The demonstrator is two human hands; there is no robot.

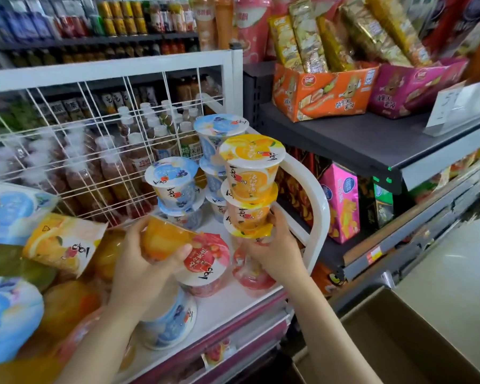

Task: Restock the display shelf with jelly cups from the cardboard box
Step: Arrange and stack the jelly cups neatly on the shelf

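The person is stacking jelly cups on the white display shelf (227, 309). The right hand (277, 250) curls its fingers (276, 217) round the bottom of a stack of orange cups (250, 189), three high as far as I can tell, poised above a red cup (250, 273) that stands on the shelf. The left hand (147, 256) grips a single orange cup (164, 239) lying on its side, thumb pressed on its wall, just over another red cup (205, 264).

The stack should, I'd judge, go down square on the red lid beneath, base centred, and the fingers should let go only once it stops wobbling; a tall stack tips easily. The tilted cup wants turning upright first.

Room is tight. Blue cups (172, 181) are stacked just behind, near the wire grid (94, 139), and the curved white rail (316, 206) closes the right end beside the orange stack. The shelf's front edge is near the red cups, with another blue cup (169, 320) close to it. The cardboard box (399, 336) sits low on the right, open, its contents out of view.
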